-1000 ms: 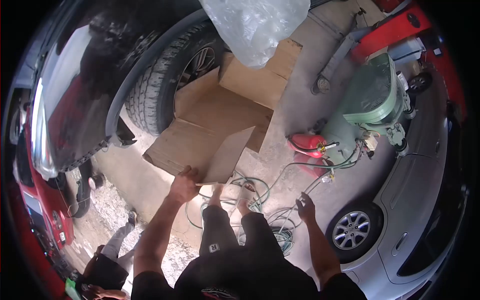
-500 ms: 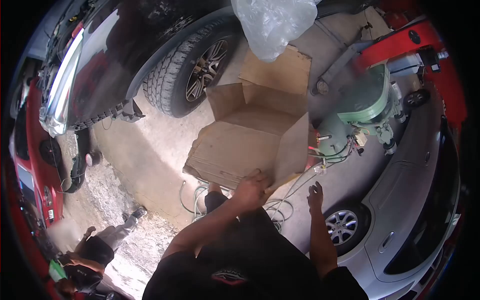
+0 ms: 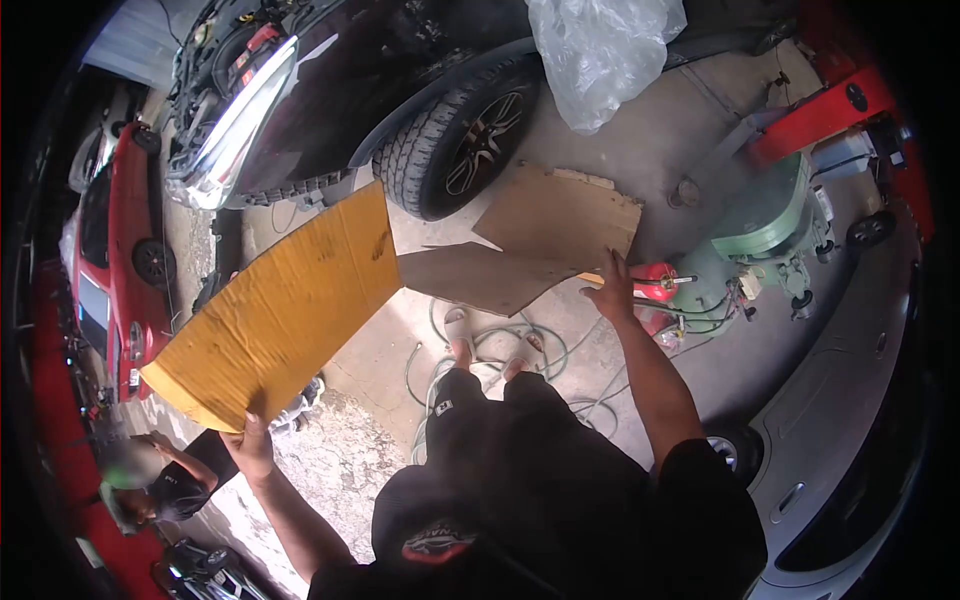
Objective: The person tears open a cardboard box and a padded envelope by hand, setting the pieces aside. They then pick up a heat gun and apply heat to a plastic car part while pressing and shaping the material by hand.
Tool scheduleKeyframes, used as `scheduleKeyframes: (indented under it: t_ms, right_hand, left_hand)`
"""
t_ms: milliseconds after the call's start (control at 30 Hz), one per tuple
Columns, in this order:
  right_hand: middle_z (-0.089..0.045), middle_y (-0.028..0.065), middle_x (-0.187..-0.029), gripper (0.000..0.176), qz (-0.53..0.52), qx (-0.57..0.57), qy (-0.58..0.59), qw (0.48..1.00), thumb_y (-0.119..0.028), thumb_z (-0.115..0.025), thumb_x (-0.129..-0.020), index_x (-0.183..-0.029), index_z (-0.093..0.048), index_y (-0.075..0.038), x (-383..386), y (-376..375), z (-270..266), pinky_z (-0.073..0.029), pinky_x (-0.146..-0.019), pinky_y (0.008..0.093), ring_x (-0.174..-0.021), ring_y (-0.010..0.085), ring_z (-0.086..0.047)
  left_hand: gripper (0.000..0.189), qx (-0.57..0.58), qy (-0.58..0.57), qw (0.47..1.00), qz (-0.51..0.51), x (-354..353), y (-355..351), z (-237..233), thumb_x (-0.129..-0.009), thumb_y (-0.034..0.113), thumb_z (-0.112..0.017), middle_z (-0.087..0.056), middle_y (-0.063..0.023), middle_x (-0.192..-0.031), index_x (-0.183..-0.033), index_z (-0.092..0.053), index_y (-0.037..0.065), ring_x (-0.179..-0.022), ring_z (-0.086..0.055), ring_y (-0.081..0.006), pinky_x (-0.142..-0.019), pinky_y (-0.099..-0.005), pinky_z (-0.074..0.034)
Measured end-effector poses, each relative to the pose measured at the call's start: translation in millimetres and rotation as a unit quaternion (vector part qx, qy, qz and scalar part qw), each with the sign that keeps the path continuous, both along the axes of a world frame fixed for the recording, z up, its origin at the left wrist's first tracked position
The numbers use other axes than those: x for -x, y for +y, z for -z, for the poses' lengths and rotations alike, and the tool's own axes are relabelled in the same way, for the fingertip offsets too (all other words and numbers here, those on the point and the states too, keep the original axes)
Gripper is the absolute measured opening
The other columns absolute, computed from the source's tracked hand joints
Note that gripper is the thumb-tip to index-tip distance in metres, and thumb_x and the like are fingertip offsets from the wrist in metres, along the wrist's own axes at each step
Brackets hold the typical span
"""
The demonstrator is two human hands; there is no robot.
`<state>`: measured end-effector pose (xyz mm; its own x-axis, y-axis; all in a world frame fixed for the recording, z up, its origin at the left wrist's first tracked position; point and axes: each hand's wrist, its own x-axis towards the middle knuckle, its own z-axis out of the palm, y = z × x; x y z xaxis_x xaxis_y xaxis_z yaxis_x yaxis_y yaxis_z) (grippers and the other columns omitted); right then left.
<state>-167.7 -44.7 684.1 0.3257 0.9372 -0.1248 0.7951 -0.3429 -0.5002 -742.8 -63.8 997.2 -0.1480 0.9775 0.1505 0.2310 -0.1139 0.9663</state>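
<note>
An unfolded cardboard box spreads out in front of me. Its yellow-printed panel (image 3: 285,305) is tilted up on the left, and its plain brown panels (image 3: 480,275) extend to the right. My left hand (image 3: 250,445) grips the lower edge of the yellow panel, thumb on the printed face. At the right edge of the brown cardboard, my right hand (image 3: 610,288) has thumb and fingers closed about the rim. Part of that grip is hidden. Behind, another brown flap (image 3: 560,215) reaches toward the tyre.
A dark vehicle's front wheel (image 3: 460,140) stands beyond the cardboard. Clear plastic sheeting (image 3: 605,60) hangs above. Coiled hose (image 3: 425,390) lies around my feet. A green compressor (image 3: 765,220), red lift arm (image 3: 820,115) and silver car (image 3: 830,400) occupy the right. Another person (image 3: 185,480) is at lower left.
The box has opened out and turned, bringing its yellow face into view. My left hand has swung left with one panel. My right hand, earlier off the box, has moved up to its right edge.
</note>
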Motion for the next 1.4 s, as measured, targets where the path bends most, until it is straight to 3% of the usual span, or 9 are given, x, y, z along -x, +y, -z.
scheduleKeyframes:
  t_ms: [167,267,367,467,767,1033,1200,1300,1400]
  right_hand:
    - [-0.054,0.0236,-0.132,0.079,-0.207,0.163,0.126,0.956,-0.039,-0.079,-0.074,-0.135,-0.048,0.001,85.1,33.8,52.2,-0.041,-0.104,0.0415,-0.123,0.0365,-0.052]
    - [-0.062,0.0261,-0.118,0.067,-0.168,0.182,0.171,0.954,-0.053,-0.065,-0.083,-0.117,-0.061,0.006,157.0,30.1,76.4,-0.046,-0.098,0.041,-0.113,0.0376,-0.059]
    - [-0.068,0.0259,-0.1,0.058,-0.107,0.199,0.111,0.968,-0.054,-0.056,-0.088,-0.101,-0.069,0.001,200.7,37.5,65.3,-0.048,-0.092,0.0415,-0.103,0.0392,-0.063]
    - [-0.063,0.0217,-0.121,0.066,-0.143,0.231,0.233,0.934,-0.057,-0.06,-0.084,-0.124,-0.06,-0.005,216.5,71.5,27.2,-0.047,-0.096,0.0399,-0.112,0.0367,-0.06]
    - [-0.065,0.0159,-0.114,0.03,-0.386,0.262,-0.006,0.885,-0.032,-0.073,-0.078,-0.102,-0.073,-0.014,314.0,90.5,36.6,-0.048,-0.092,0.0427,-0.107,0.0324,-0.062]
    - [-0.064,0.0104,-0.094,0.018,-0.752,0.116,0.042,0.648,-0.027,-0.064,-0.086,-0.094,-0.069,-0.012,461.2,114.7,-51.0,-0.051,-0.08,0.0444,-0.094,0.0321,-0.064]
    - [-0.063,0.0106,-0.088,0.018,-0.815,0.065,0.052,0.573,-0.025,-0.063,-0.085,-0.082,-0.068,-0.008,495.0,110.8,-107.5,-0.051,-0.076,0.0453,-0.091,0.0314,-0.064]
    - [-0.063,0.0094,-0.089,0.016,-0.845,0.053,0.046,0.53,-0.024,-0.063,-0.085,-0.083,-0.068,-0.009,506.4,108.3,-116.3,-0.052,-0.074,0.0457,-0.086,0.0314,-0.065]
    - [-0.063,0.0088,-0.091,0.016,-0.892,0.015,0.054,0.448,-0.024,-0.062,-0.086,-0.085,-0.069,-0.01,510.7,108.9,-153.9,-0.052,-0.075,0.0456,-0.087,0.0315,-0.065]
  left_hand:
    - [0.052,-0.06,-0.037,0.989,-0.127,82.7,-48.4,-73.9,-0.095,0.027,-0.061,-0.057,-0.0137,-0.126,-0.135,-0.045,-0.002,-0.109,-0.058,-0.0235,-0.086,-0.0364,-0.051]
    - [0.052,-0.06,-0.043,0.959,-0.272,103.5,-69.2,-85.2,-0.096,0.034,-0.06,-0.059,-0.01,-0.115,-0.131,-0.048,-0.003,-0.092,-0.062,-0.0183,-0.08,-0.0294,-0.051]
    - [0.049,-0.001,-0.108,0.944,-0.312,176.4,-106.6,-59.3,-0.098,0.033,-0.057,-0.06,-0.0109,-0.119,-0.128,-0.053,-0.006,-0.107,-0.056,-0.0159,-0.091,-0.0299,-0.046]
    - [0.046,0.044,-0.1,0.943,-0.313,216.1,-120.6,-29.3,-0.099,0.031,-0.055,-0.06,-0.0095,-0.119,-0.125,-0.055,-0.007,-0.108,-0.055,-0.0152,-0.091,-0.0299,-0.046]
    - [0.044,0.156,-0.083,0.88,-0.441,304.8,-120.7,27.8,-0.097,0.033,-0.057,-0.065,-0.006,-0.106,-0.117,-0.061,-0.006,-0.093,-0.059,-0.0134,-0.082,-0.0307,-0.048]
    - [0.068,0.515,0.356,0.467,-0.625,380.6,-259.2,140.1,-0.072,0.04,-0.078,-0.064,-0.024,-0.114,-0.125,-0.058,0.002,-0.107,-0.06,-0.0411,-0.092,-0.0475,-0.047]
    - [0.084,0.349,0.426,0.631,-0.546,289.0,-190.4,137.0,-0.071,0.019,-0.078,-0.053,-0.0235,-0.124,-0.144,-0.039,0.015,-0.116,-0.05,-0.0412,-0.099,-0.047,-0.041]
    - [0.085,0.292,0.451,0.788,-0.299,184.5,-94.1,86.7,-0.071,0.009,-0.073,-0.054,-0.0169,-0.107,-0.147,-0.037,0.02,-0.099,-0.054,-0.0351,-0.088,-0.0448,-0.045]
    - [0.08,0.309,0.499,0.809,-0.019,108.5,-44.7,94.7,-0.081,0.004,-0.052,-0.064,-0.0142,-0.094,-0.151,-0.028,0.035,-0.088,-0.064,-0.0346,-0.083,-0.0445,-0.049]
